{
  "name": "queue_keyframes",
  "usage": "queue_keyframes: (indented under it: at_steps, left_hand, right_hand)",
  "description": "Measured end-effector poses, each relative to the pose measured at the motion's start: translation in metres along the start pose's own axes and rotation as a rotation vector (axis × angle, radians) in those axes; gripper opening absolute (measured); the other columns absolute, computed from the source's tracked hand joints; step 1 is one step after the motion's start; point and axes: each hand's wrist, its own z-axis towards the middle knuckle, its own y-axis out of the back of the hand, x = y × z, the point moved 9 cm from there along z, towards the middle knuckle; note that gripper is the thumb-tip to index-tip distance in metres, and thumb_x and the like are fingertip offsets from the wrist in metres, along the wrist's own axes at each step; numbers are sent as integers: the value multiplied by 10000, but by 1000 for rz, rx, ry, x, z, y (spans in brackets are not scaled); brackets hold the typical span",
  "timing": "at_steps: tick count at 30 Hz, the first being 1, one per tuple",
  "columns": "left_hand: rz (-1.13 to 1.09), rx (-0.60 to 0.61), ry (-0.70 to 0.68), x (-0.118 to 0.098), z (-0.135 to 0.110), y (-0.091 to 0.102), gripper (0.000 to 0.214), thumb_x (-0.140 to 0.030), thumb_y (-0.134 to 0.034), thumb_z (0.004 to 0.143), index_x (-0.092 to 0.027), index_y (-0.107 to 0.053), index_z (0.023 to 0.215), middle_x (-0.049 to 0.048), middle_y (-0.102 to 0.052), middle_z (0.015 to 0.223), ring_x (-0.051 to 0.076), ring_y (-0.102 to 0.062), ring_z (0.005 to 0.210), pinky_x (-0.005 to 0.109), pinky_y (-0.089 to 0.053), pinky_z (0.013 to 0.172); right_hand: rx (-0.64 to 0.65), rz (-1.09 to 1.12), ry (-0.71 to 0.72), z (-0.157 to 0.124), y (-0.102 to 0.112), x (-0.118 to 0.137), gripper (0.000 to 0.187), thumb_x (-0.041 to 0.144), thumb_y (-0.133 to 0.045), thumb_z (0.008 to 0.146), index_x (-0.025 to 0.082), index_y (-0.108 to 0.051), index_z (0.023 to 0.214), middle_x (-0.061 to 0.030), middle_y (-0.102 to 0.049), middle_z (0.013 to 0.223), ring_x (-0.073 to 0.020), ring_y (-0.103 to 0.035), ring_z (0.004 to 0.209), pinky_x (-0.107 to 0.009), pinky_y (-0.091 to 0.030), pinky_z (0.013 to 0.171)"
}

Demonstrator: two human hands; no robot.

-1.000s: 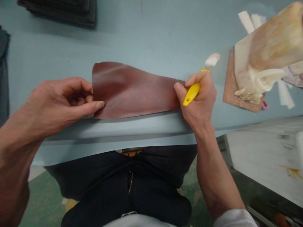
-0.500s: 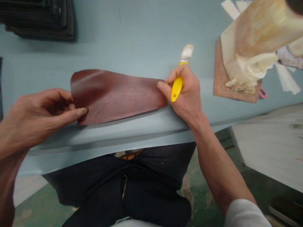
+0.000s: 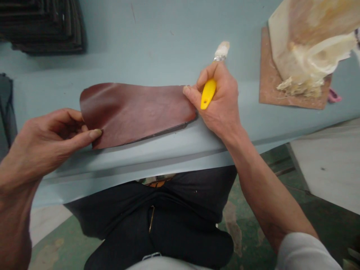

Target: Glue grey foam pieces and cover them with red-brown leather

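Observation:
A reddish-brown piece of leather [image 3: 140,112] is held between my two hands over the front of the table, its left end curling upward. My left hand [image 3: 56,138] pinches its lower left corner, thumb on top. At the right end, the thumb and finger of my right hand [image 3: 219,97] grip the upper corner. That same hand also keeps a yellow-handled paintbrush [image 3: 208,92] tucked in its fingers. The brush's pale, coated bristles point away from me. A dark edge shows beneath the leather's lower right side.
A stained whitish container [image 3: 306,41] caked with dried residue stands on a brown board [image 3: 267,75] at the right. Stacked dark pieces [image 3: 47,28] lie at the back left, with another dark item [image 3: 6,112] at the left edge. The blue-grey tabletop [image 3: 157,48] ends near my waist.
The right end of the leather has risen slightly with my right hand and the brush. My left hand keeps its pinch. The view has shifted a little, bringing more of the dark item at left into sight.

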Motion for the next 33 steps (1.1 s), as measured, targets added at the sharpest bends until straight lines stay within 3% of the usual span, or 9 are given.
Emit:
queue_keyframes:
  at_steps: [17,21,25,33]
  left_hand:
    - [28,5,5,-7,-2,-3,340,-435,-859,730,-159,-737,886,-64,-600,665,48,-535,567,117,-386,525]
    - [11,-3,12,-9,-2,-4,341,-435,-861,721,-162,-737,885,-62,-616,672,46,-540,563,113,-392,521]
    - [9,3,23,-13,-3,-6,331,-430,-854,705,-166,-716,850,-70,-616,655,34,-522,553,94,-370,514]
    - [64,24,11,-10,-2,-4,341,-457,-855,732,-174,-712,858,-65,-618,664,46,-540,561,108,-408,529]
  right_hand:
    - [-26,-32,2,0,2,-1,328,381,-785,913,256,-484,881,38,-552,802,-134,-506,699,-317,-464,716]
    - [-9,-38,-1,-1,1,-2,290,314,-763,929,252,-480,908,48,-544,820,-123,-514,709,-300,-466,721]
    - [-1,-53,-6,-3,0,-5,300,262,-768,930,257,-469,933,63,-539,825,-117,-503,706,-298,-497,746]
    - [-3,-79,-38,-4,1,-5,303,331,-777,920,261,-483,897,46,-552,818,-134,-505,712,-314,-538,782]
